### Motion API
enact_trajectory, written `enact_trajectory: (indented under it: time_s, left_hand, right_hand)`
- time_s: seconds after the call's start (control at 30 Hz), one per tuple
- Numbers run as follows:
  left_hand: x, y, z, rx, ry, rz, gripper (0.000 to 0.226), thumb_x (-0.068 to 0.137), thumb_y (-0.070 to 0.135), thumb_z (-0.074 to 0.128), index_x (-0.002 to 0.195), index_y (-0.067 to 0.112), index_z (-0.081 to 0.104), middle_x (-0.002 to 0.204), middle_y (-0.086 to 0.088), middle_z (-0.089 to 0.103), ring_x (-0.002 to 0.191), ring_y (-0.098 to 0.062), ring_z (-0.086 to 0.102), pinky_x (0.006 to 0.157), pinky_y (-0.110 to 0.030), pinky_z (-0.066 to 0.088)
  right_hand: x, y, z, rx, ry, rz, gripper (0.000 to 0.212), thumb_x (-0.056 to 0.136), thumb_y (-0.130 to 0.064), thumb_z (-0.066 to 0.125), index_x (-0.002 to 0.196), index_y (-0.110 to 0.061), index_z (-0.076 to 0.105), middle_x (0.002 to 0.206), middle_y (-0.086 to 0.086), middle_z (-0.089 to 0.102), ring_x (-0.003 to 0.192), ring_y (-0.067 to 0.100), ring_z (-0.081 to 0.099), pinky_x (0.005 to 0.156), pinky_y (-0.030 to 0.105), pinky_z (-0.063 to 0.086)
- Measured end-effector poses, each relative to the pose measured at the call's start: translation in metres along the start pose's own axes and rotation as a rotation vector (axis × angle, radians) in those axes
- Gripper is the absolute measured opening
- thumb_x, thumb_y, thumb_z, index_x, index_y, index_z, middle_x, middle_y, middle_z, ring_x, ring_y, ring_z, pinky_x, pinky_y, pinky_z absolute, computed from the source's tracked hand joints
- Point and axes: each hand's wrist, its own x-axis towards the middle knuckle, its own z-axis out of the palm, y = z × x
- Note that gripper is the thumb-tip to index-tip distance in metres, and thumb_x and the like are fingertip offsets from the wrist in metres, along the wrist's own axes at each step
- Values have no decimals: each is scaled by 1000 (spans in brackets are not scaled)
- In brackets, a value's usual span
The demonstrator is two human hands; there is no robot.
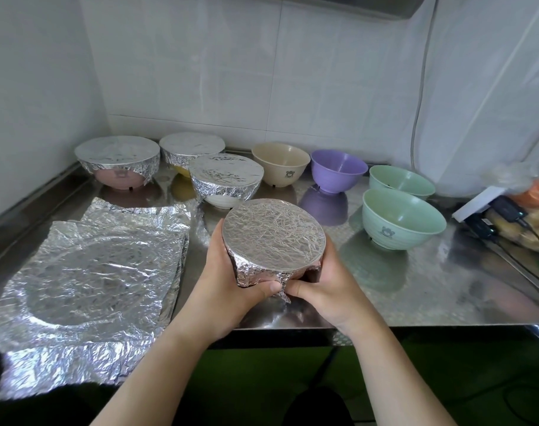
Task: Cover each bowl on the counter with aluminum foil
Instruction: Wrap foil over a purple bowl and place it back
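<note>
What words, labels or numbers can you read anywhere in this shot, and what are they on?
No readable text anywhere.
Beige bowl: small dark bear-like emblem, no letters legible.
Front green bowl: similar emblem, too small to read.
Pink foil-covered bowl: emblem partly hidden by foil.
White box at right: no print visible.

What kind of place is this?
Probably a kitchen prep area: a stainless steel counter against a tiled wall, a row of bowls such as the purple bowl, and a stack of foil sheets.
</note>
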Motion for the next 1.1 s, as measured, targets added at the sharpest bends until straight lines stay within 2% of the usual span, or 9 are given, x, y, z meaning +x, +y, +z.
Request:
enact_trajectory:
  time_s: [0.13,0.27,0.33,0.47,0.53,0.6,0.67,0.83,1.1]
  left_hand:
    - [1,0,1,7,13,-6,111,70,10,95,150,40,24,142,21,49,132,14,45,103,-1,33]
    - [1,0,4,-15,42,-34,118,67,9,97,153,34,20,140,24,49,128,18,46,98,2,33]
    - [2,-1,6,-10,54,-37,123,64,15,99,153,36,17,143,23,47,131,18,43,101,3,30]
    - [3,-4,12,27,102,-64,134,55,28,103,149,43,9,145,27,41,132,23,35,102,5,23]
    - [2,-6,14,60,132,-83,145,50,37,104,157,38,7,151,18,39,139,13,35,109,-1,23]
    - [2,-6,15,88,147,-92,152,48,43,104,161,35,3,157,12,34,144,3,32,114,-12,24]
    - [2,-7,16,102,154,-87,154,46,47,104,161,35,2,160,10,32,146,0,31,117,-18,25]
    - [2,-9,17,146,166,-62,148,46,57,100,158,40,6,160,10,34,146,-3,35,118,-27,33]
    - [3,-11,17,182,174,-28,137,46,57,100,152,41,15,150,17,42,139,-1,43,110,-25,40]
  right_hand:
    - [0,-1,1,-9,-2,-10,107,68,-7,93,155,-31,36,141,-13,64,134,9,59,118,51,45]
    - [-1,-1,1,-17,3,43,139,63,-21,93,165,-46,1,152,-21,53,141,-2,49,126,45,34]
    - [-2,-1,2,-19,-14,41,141,65,-21,93,164,-49,-4,157,-20,49,144,-1,47,128,45,31]
    - [-3,0,-1,-10,-53,22,130,69,-12,86,163,-47,3,157,-21,48,145,4,47,126,50,35]
    - [-4,0,-4,15,-92,6,123,71,-3,74,163,-46,5,153,-26,49,146,8,47,124,55,36]
    - [-5,0,-7,61,-128,4,119,71,3,67,162,-44,6,151,-27,52,144,12,50,117,50,44]
    - [-6,-2,-8,103,-143,23,119,73,2,71,162,-42,6,150,-25,54,139,11,55,112,43,48]
    - [-3,-2,-4,75,-74,21,132,63,-24,95,162,-40,11,158,-15,48,147,7,45,127,41,32]
    - [-1,0,-1,24,0,16,123,60,-22,92,157,-53,23,151,-17,56,141,7,53,123,49,39]
